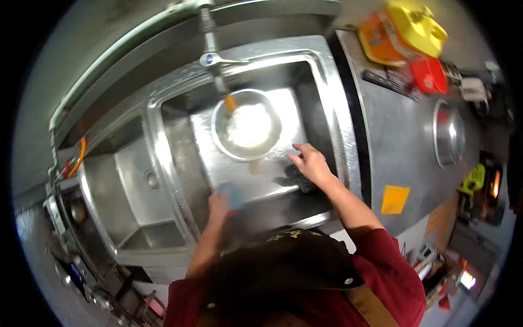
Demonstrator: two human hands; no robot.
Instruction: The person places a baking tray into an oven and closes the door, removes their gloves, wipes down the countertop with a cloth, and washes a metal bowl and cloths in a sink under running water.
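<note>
My left hand (218, 206) is low on the left side of the sink basin (261, 174), smeared by motion. Its fingers are around a translucent blue thing (232, 194) with a bit of red at its lower edge; its kind is too blurred to make out. My right hand (311, 164) hovers over the right part of the basin, thumb and fingers apart, holding nothing. Beneath its wrist a dark, rough-looking clump (296, 180) lies in the sink. A round metal bowl (221, 143) sits under the faucet's orange tip (230, 103), its inside bright with glare.
An adjoining sink basin (128, 185) is on the left. The faucet lever (234, 61) sticks out above the bowl. Along the steel counter (392, 152) at right are a yellow-orange jug (400, 35), black-handled utensil (381, 80), red container (429, 75), metal bowl (448, 133) and yellow-orange sheet (395, 200).
</note>
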